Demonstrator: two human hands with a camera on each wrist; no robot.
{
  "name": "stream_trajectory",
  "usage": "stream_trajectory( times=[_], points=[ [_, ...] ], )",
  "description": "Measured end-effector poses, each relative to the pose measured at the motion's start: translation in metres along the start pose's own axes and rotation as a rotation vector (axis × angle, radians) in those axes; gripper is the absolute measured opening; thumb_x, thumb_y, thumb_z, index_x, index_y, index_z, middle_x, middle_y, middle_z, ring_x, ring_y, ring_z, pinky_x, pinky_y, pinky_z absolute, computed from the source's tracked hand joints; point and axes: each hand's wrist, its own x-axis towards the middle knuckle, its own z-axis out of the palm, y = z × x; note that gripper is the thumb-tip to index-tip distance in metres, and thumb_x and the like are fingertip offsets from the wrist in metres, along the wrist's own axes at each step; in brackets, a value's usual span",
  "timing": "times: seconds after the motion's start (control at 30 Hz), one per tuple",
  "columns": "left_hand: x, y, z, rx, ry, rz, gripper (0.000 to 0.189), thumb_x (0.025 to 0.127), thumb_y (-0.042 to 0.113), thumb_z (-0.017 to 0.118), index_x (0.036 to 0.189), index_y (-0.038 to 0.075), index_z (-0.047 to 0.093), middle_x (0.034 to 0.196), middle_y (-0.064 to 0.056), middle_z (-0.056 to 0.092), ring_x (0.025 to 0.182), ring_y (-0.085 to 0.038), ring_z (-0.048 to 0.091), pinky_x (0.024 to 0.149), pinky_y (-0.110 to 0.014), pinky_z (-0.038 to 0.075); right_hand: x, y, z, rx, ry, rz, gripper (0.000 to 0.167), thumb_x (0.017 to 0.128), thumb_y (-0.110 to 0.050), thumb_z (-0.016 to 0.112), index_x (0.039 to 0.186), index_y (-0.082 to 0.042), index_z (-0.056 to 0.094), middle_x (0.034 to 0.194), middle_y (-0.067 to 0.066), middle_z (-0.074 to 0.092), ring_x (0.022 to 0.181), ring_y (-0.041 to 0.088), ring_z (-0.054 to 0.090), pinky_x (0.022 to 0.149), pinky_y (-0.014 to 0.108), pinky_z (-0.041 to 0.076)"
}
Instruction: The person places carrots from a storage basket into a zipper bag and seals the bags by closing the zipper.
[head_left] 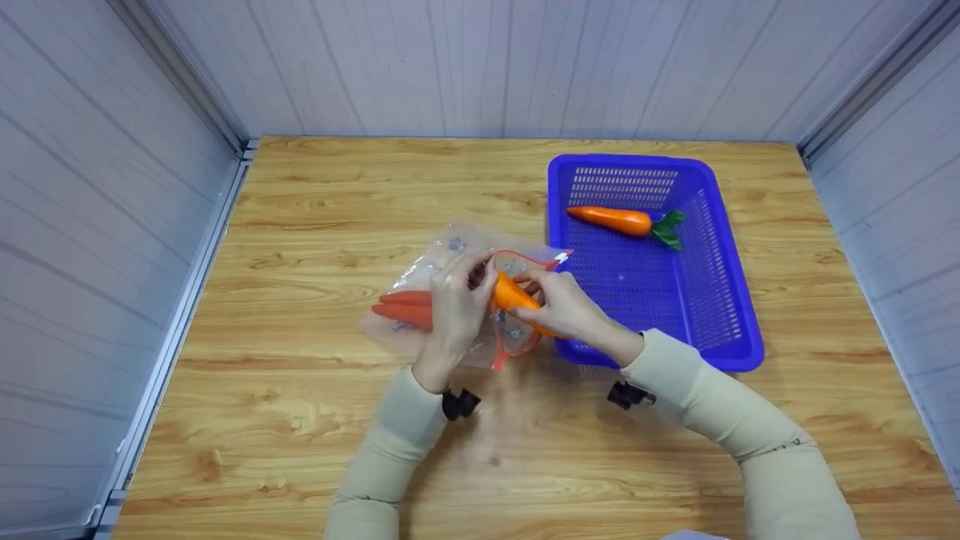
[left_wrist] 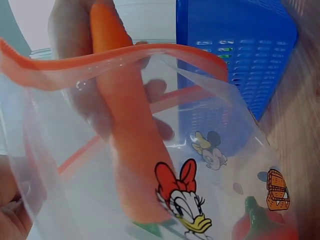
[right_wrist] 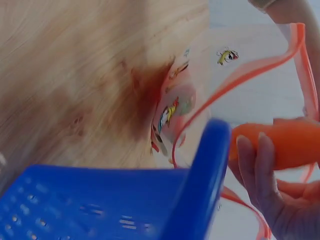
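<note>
A clear zip bag (head_left: 424,262) with an orange-red zip edge and cartoon prints lies at mid-table, its mouth parted toward the right. My left hand (head_left: 457,304) pinches the bag at its mouth. An orange carrot (head_left: 516,295) is held by my right hand (right_wrist: 267,185), its fingers curled around it. In the left wrist view this carrot (left_wrist: 130,125) shows partly through the film, green end lowest, so it is partly within the mouth. Deeper in the bag are two more carrots (head_left: 405,309), partly hidden by my left hand.
Right of the bag stands a blue-purple perforated basket (head_left: 739,300), its near left rim beside my right hand. Another carrot (head_left: 615,220) with green leaves lies in it. White panel walls (head_left: 480,67) close off the wooden table (head_left: 300,420) at the back and sides.
</note>
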Motion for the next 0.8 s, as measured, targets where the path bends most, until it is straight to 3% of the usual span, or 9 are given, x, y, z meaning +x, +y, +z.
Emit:
stream_trajectory(
  times=[0.27,0.47,0.6,0.8],
  points=[
    [0.001,0.002,0.0,0.002,0.023,0.016,0.007,0.075,-0.004,0.063,0.081,-0.004,0.066,0.068,-0.009,0.059,0.056,-0.013,0.052,0.05,-0.02,0.046,0.007,0.002,0.009,0.077,0.0,-0.01,0.04,0.079,-0.017,0.066,0.112,0.002,0.055,0.097,0.014,0.063,0.08,0.02,0.061,0.068,0.029,0.05],
    [0.002,0.003,0.001,0.012,0.046,0.043,0.007,0.073,-0.006,0.063,0.079,-0.005,0.066,0.065,-0.009,0.058,0.055,-0.013,0.052,0.049,-0.021,0.045,0.008,0.004,0.013,0.224,-0.113,-0.055,0.039,0.084,-0.012,0.059,0.119,0.004,0.052,0.112,0.017,0.057,0.094,0.025,0.059,0.077,0.029,0.049],
    [0.002,0.002,0.001,0.02,0.044,0.038,0.008,0.073,-0.005,0.063,0.08,-0.004,0.066,0.066,-0.008,0.059,0.056,-0.013,0.052,0.05,-0.021,0.045,0.005,0.004,0.015,0.225,-0.178,-0.102,0.039,0.088,-0.01,0.052,0.123,0.008,0.046,0.118,0.021,0.052,0.101,0.028,0.055,0.083,0.031,0.046],
    [0.003,0.001,-0.001,0.019,0.04,0.038,0.006,0.075,-0.002,0.063,0.08,-0.004,0.066,0.067,-0.008,0.058,0.056,-0.013,0.052,0.05,-0.021,0.045,-0.001,0.002,0.011,0.266,-0.143,-0.173,0.034,0.086,-0.006,0.055,0.117,0.008,0.051,0.112,0.023,0.055,0.097,0.029,0.056,0.083,0.033,0.046]
  ],
)
